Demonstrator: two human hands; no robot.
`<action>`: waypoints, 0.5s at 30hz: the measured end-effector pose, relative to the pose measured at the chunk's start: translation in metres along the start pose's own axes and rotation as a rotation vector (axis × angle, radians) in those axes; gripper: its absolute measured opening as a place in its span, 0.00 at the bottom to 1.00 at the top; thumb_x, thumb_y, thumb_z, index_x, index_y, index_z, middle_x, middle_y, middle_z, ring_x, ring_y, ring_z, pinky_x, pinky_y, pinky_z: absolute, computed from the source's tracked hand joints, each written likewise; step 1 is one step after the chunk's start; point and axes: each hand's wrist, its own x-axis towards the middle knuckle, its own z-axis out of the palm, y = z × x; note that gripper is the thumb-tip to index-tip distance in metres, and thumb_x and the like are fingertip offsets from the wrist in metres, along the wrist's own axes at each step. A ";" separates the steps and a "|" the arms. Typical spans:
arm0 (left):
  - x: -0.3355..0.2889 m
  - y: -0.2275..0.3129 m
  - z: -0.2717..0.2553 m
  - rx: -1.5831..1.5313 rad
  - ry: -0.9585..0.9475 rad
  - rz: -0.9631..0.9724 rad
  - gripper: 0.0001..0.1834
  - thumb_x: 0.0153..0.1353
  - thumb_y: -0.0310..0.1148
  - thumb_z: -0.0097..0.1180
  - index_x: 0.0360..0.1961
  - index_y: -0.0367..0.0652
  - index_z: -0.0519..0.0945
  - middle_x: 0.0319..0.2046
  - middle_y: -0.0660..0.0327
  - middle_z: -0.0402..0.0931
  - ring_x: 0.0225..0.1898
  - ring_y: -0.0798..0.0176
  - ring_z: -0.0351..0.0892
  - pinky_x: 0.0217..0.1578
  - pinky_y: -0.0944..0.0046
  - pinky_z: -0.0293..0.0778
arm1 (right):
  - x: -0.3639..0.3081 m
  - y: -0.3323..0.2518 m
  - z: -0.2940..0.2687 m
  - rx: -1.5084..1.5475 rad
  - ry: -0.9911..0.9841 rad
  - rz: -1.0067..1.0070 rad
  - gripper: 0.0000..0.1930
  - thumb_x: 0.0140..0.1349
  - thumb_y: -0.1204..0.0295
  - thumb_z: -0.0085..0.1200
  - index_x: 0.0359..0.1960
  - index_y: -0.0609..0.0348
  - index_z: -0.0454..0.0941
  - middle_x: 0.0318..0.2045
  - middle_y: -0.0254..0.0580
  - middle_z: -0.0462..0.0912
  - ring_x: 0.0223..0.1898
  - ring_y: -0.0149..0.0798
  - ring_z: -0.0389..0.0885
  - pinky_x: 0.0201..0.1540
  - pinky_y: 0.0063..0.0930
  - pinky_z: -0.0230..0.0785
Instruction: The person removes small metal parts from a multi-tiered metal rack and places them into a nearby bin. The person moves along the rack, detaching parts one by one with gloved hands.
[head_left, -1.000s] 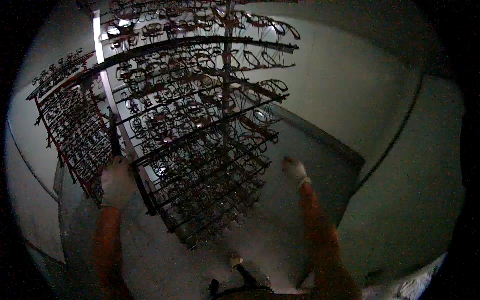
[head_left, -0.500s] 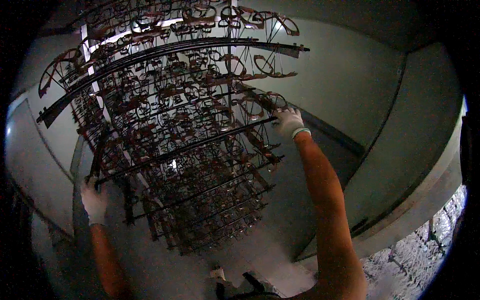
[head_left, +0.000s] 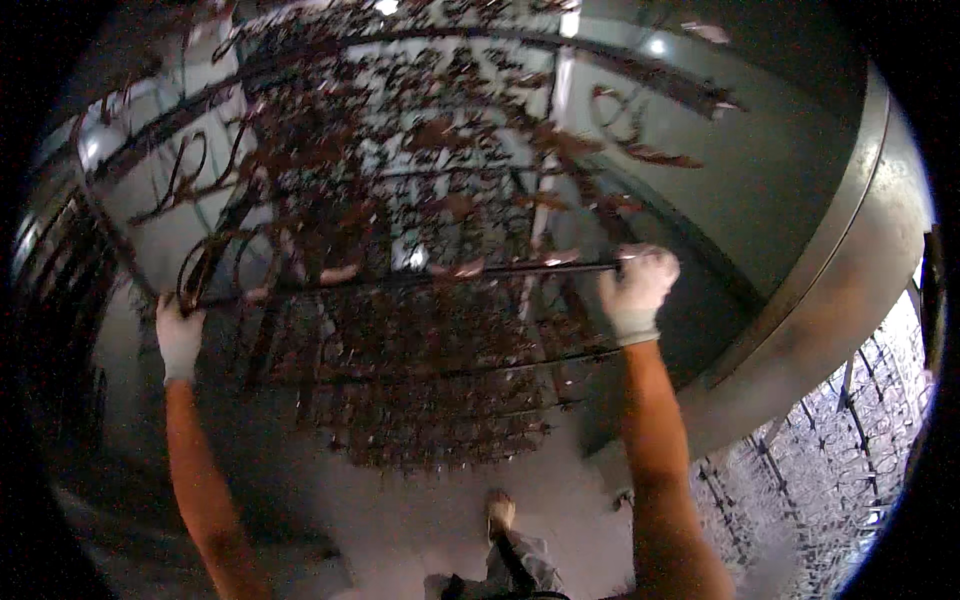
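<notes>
In front of me stands a tall rack (head_left: 430, 385) hung with many rows of dark, curved parts whose kind I cannot make out. A long dark bar (head_left: 390, 278) crosses it at about chest height. My left hand (head_left: 180, 338), in a whitish glove, is closed round the bar's left end. Around its right end my right hand (head_left: 640, 290), gloved alike, has its fingers curled. Motion blurs the parts near both hands, and the rack's top runs out of view.
A curved metal edge (head_left: 815, 270) borders the right side. Beyond it, a bright area (head_left: 800, 480) holds more pale hanging pieces. Dark slatted shapes (head_left: 70, 270) stand at the left. My foot (head_left: 501, 510) is on the grey floor (head_left: 400, 530) below the rack.
The rack appears closer and more square to me, and the held bar is nearer level. In the picture, my left hand is higher; my right hand is farther right and slightly lower.
</notes>
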 end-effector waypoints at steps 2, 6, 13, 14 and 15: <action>-0.012 0.000 -0.002 -0.008 -0.013 -0.105 0.16 0.49 0.30 0.63 0.41 0.36 0.80 0.46 0.46 0.76 0.53 0.41 0.73 0.57 0.50 0.68 | 0.008 0.013 0.019 0.011 0.022 -0.055 0.17 0.43 0.62 0.63 0.36 0.51 0.79 0.40 0.45 0.76 0.50 0.55 0.68 0.55 0.55 0.57; -0.012 0.051 0.003 0.168 0.103 -0.167 0.21 0.48 0.37 0.66 0.45 0.42 0.83 0.55 0.47 0.74 0.59 0.43 0.70 0.59 0.53 0.68 | 0.021 0.069 0.037 0.077 -0.206 0.077 0.17 0.44 0.62 0.63 0.35 0.58 0.82 0.39 0.50 0.81 0.49 0.56 0.72 0.56 0.51 0.61; -0.073 0.103 -0.031 0.203 0.257 -0.182 0.17 0.46 0.36 0.69 0.38 0.45 0.85 0.45 0.49 0.75 0.51 0.45 0.73 0.54 0.52 0.72 | 0.011 0.112 0.067 0.154 -0.069 0.015 0.24 0.48 0.60 0.63 0.45 0.61 0.82 0.46 0.48 0.82 0.60 0.57 0.70 0.64 0.52 0.57; -0.092 0.103 -0.030 0.212 0.283 -0.173 0.16 0.46 0.38 0.69 0.37 0.45 0.85 0.45 0.50 0.75 0.49 0.45 0.74 0.53 0.53 0.73 | -0.015 0.127 0.068 0.169 -0.035 0.014 0.25 0.48 0.61 0.65 0.48 0.61 0.82 0.48 0.49 0.82 0.59 0.54 0.71 0.63 0.51 0.59; -0.085 0.117 -0.030 0.250 0.314 -0.194 0.15 0.45 0.34 0.68 0.36 0.45 0.86 0.45 0.50 0.75 0.49 0.45 0.74 0.52 0.53 0.73 | 0.008 0.131 0.086 0.136 -0.132 -0.064 0.26 0.46 0.63 0.66 0.49 0.60 0.81 0.49 0.51 0.81 0.59 0.54 0.71 0.62 0.50 0.61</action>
